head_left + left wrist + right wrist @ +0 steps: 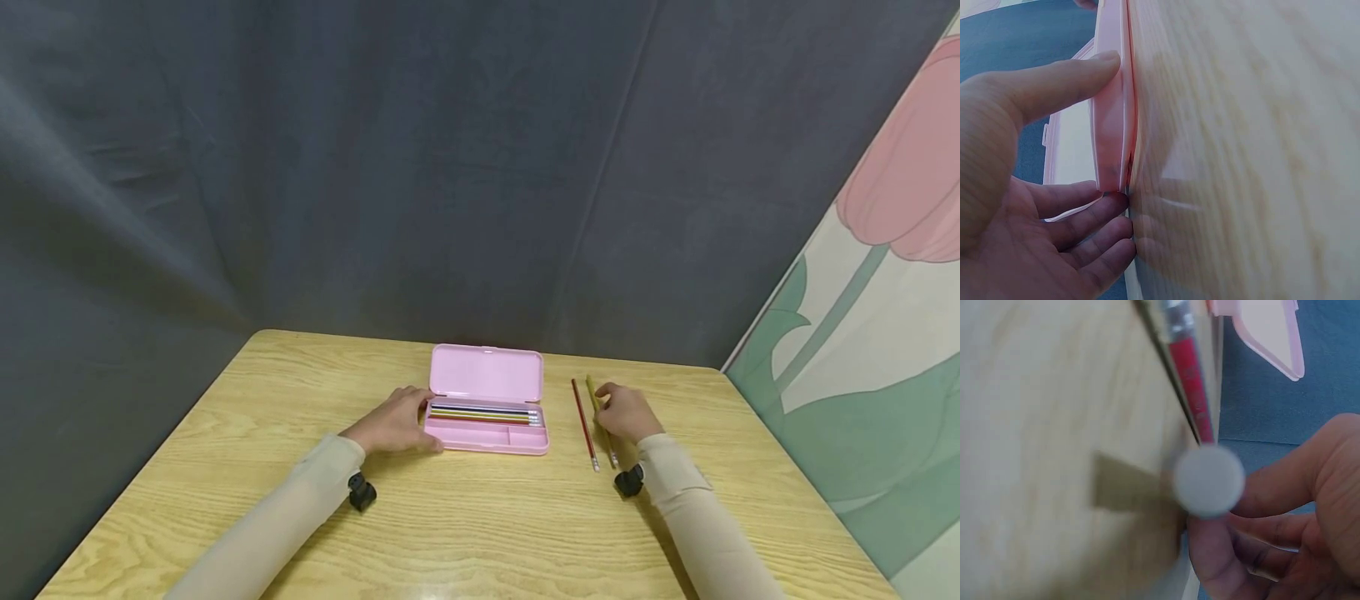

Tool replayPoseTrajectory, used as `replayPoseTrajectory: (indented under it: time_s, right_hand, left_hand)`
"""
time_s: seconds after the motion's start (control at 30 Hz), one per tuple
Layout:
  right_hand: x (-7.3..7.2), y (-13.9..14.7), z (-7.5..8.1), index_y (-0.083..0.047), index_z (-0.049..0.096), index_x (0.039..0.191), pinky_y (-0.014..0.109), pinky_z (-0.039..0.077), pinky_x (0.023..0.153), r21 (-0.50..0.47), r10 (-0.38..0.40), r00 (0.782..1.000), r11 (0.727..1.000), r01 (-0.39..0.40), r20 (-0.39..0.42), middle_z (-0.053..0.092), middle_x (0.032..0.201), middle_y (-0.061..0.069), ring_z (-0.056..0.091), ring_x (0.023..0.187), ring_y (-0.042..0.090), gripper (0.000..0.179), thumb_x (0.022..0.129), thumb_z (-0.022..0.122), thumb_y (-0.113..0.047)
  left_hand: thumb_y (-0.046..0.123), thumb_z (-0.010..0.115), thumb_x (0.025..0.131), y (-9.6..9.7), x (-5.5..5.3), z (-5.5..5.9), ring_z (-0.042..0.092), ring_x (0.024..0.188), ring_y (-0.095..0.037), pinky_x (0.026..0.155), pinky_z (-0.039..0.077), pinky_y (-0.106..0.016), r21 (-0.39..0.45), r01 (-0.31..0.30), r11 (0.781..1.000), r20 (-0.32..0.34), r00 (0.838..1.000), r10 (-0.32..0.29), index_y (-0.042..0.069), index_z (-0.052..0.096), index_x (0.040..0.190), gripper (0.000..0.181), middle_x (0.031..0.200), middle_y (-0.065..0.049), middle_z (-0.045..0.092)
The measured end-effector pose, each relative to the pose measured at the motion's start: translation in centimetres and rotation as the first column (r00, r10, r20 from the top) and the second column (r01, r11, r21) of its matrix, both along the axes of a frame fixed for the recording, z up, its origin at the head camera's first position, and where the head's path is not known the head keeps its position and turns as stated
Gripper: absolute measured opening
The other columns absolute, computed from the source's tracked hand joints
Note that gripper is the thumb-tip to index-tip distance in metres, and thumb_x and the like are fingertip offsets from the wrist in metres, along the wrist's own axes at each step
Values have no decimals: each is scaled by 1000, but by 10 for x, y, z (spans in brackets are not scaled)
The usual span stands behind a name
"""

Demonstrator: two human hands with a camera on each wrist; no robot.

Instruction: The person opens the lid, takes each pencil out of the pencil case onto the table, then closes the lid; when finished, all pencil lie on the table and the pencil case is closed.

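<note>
A pink pencil case (pixel 472 445) lies on the table with its lid (pixel 487 372) raised at the back. Several pencils (pixel 480 415), dark, yellow-green and red among them, lie side by side in its rear part. My left hand (pixel 393 422) holds the case at its left end, thumb (pixel 1079 78) on the front wall and fingers round the corner. On the right, my right hand (pixel 627 413) pinches a yellow pencil (pixel 592 390) between thumb and fingers. Its white eraser end (pixel 1209 481) faces the right wrist camera. A red pencil (pixel 581 412) lies just left of it.
The wooden table (pixel 480 525) carries the case and pencils. A dark curtain (pixel 450 183) hangs along its back edge. At the right stands a panel (pixel 862 358) with a painted tulip.
</note>
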State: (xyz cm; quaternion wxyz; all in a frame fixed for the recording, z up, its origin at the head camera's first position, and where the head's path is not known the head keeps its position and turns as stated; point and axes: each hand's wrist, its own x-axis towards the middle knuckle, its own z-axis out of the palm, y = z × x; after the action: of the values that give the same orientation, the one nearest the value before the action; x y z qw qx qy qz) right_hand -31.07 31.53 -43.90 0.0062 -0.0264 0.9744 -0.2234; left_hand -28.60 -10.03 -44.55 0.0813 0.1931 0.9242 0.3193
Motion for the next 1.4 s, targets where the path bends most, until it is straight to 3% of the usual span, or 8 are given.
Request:
replayPoseTrajectory:
  time_s: [0.47, 0.63, 0.7, 0.83, 0.93, 1.17, 1.4]
  right_hand:
    - [3, -9, -2, 6, 55, 134, 30, 54, 57, -11, 6, 999, 1000, -6, 44, 72, 101, 20, 66, 64, 14, 49, 90, 70, -10]
    - [1, -10, 5, 6, 62, 124, 31, 51, 59, 2, 18, 997, 1000, -18, -77, 72, 94, 16, 63, 67, 17, 39, 91, 68, -14]
    - [-1, -12, 8, 5, 66, 117, 31, 50, 60, -7, 27, 985, 1000, -29, -171, 71, 89, 13, 61, 67, 17, 32, 91, 67, -14]
    - [-3, -23, 16, 0, 70, 109, 35, 52, 67, -74, 25, 939, 996, -53, -343, 72, 87, 10, 65, 72, 21, 23, 90, 69, -14]
    - [-3, -35, 20, -3, 70, 106, 40, 58, 74, -128, 16, 907, 989, -77, -422, 74, 92, 11, 71, 82, 24, 20, 88, 73, -13]
    - [-1, -66, 33, -2, 70, 107, 47, 61, 84, -248, 38, 879, 953, -175, -476, 73, 100, 16, 72, 93, 29, 22, 87, 76, -8]
    - [-3, -88, 38, 2, 71, 106, 45, 62, 83, -274, 76, 858, 930, -245, -508, 72, 98, 16, 71, 91, 29, 23, 85, 77, -4]
  left_hand:
    - [38, 91, 74, -1, -1, -3, 46, 135, -28, 115, 40, -50, 26, -3, 1000, -2, 1000, 3, 6, 51, 145, 88, 143, -10, 55]
    - [39, 90, 74, -1, -1, -3, 45, 137, -29, 116, 40, -50, 26, 0, 1000, -5, 1000, 0, 6, 51, 146, 89, 145, -10, 54]
    - [40, 90, 74, -2, -1, -3, 44, 139, -30, 116, 40, -50, 20, -3, 1000, -9, 1000, 3, 5, 50, 147, 90, 147, -11, 53]
    - [40, 90, 74, -4, -1, -3, 44, 139, -30, 115, 40, -52, 19, -3, 1000, -12, 1000, 3, 5, 49, 147, 91, 148, -12, 52]
    - [39, 90, 74, -4, -1, -3, 45, 137, -29, 115, 40, -51, 22, -1, 1000, -8, 1000, 2, 6, 50, 146, 90, 146, -11, 53]
    - [39, 90, 74, -3, 0, -2, 45, 138, -29, 115, 41, -51, 25, -13, 1000, -8, 1000, 13, 6, 50, 147, 90, 146, -10, 53]
    - [40, 89, 74, -1, -1, -2, 43, 142, -30, 117, 39, -51, 11, -18, 1000, -10, 1000, 18, 7, 48, 149, 92, 150, -11, 51]
